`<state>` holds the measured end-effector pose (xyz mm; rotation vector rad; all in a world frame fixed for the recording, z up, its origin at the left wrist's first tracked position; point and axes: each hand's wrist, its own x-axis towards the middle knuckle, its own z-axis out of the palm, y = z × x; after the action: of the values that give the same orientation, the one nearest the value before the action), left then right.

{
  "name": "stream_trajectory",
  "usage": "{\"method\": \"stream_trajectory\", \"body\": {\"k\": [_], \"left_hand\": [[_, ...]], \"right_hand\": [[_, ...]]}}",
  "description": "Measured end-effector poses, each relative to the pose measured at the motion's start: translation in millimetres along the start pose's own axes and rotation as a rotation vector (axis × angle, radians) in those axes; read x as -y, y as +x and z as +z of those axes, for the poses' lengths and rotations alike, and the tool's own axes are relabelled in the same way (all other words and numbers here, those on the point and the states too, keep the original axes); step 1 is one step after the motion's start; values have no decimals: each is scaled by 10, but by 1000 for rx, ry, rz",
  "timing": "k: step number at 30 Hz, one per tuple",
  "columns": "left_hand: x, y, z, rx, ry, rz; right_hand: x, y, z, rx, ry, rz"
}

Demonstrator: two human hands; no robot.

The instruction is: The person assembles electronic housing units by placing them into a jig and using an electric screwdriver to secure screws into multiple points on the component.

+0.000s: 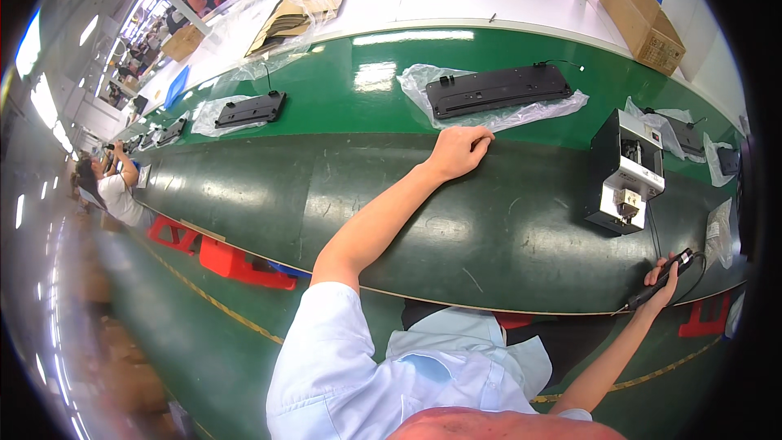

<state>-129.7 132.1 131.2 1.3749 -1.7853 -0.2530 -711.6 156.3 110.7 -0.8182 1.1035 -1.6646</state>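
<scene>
My left hand [459, 152] rests at the border of the dark mat, its fingers curled closed. It lies just below a long black plastic housing [501, 91], which sits on a clear plastic bag [533, 115] with a thin cable at its far right end. Whether the fingers pinch anything is hidden. Low on the right, my right hand [664, 281] is wrapped around a black corded electric screwdriver [652, 287], its tip pointing down and left near the bench edge. Between the hands, nearer the right, stands a black and silver screw feeder [626, 171].
Another black housing [251, 110] lies on plastic farther left along the green surface, with more beyond. At right is another bagged housing [683, 134]. A cardboard box [639, 16] stands on the white shelf. Red stools [236, 265] sit under the bench. A co-worker [114, 187] is far left.
</scene>
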Motion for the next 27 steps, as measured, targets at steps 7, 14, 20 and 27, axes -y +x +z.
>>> {"method": "stream_trajectory", "body": {"k": [7, 14, 20, 27], "left_hand": [[19, -5, 19, -7, -5, 3], [8, -2, 18, -3, -4, -3], [7, -2, 14, -3, -10, -4], [18, 1, 24, -19, -2, 15]], "right_hand": [[2, -5, 11, 0, 9, -3], [13, 4, 12, 3, 7, 3], [24, -17, 40, -12, 2, 2], [24, -23, 48, -11, 4, -8]]}}
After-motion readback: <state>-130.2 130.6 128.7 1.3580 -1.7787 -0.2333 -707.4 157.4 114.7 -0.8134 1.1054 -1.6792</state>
